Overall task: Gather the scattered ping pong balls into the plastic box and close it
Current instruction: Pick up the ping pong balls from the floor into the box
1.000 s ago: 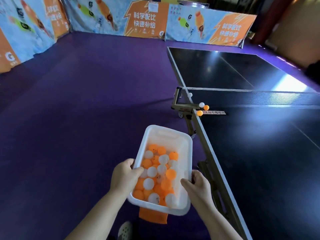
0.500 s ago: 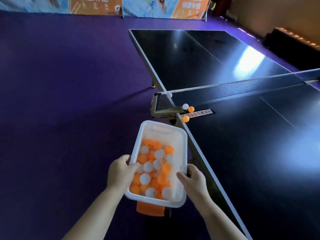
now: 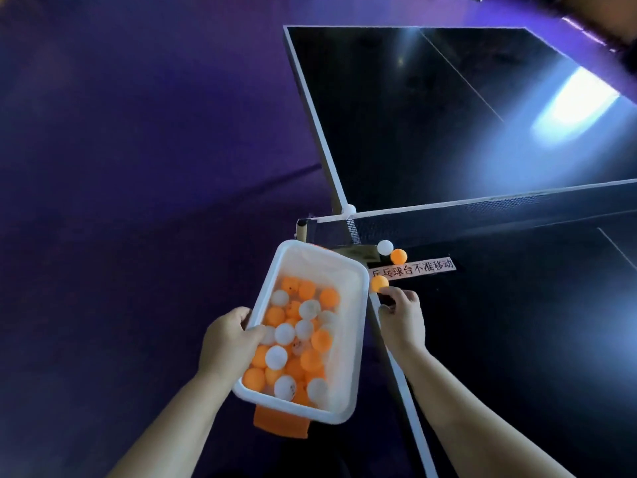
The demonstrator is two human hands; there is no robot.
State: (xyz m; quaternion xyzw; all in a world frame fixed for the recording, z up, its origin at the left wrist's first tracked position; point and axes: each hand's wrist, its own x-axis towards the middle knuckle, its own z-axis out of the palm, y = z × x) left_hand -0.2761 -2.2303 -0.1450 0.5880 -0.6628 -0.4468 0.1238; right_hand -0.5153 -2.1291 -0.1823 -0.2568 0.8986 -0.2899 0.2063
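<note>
Room: purple floor (image 3: 138, 132) on the left, dark counter (image 3: 517, 339) on the right, crossed by a net (image 3: 482, 215)
Just changed: half a second ago both hands carried the plastic box (image 3: 312, 257); now the right hand (image 3: 403, 315) has let go and reached onto the counter's near edge
Left hand: the left hand (image 3: 231, 339) alone holds the box by its left rim, thumb hooked inside, off the counter's edge and over the floor
Right hand: fingers curled, fingertips at the lower side of the nearest orange ball (image 3: 379, 282); I cannot tell whether it is pinched yet
What it means: gathering seems to resume with the strays by the net; the box stays open and closing looks some way off
Loose balls on the counter: four
Orange, loose: two, the nearest orange ball and a second orange ball (image 3: 398, 256)
White, loose: two, a white ball (image 3: 385, 247) touching the second orange one, and a far white ball (image 3: 349, 209) beyond the net at the counter's edge
Ping pong balls in the box: the ping pong balls (image 3: 296, 339) lie layered, orange and white mixed, roughly two dozen showing, exact count not possible
Boxes: one
Orange piece under the box: one orange piece (image 3: 281, 424), probably the lid
Paper strip: one paper strip (image 3: 413, 267) with printed characters, beside the loose balls
</note>
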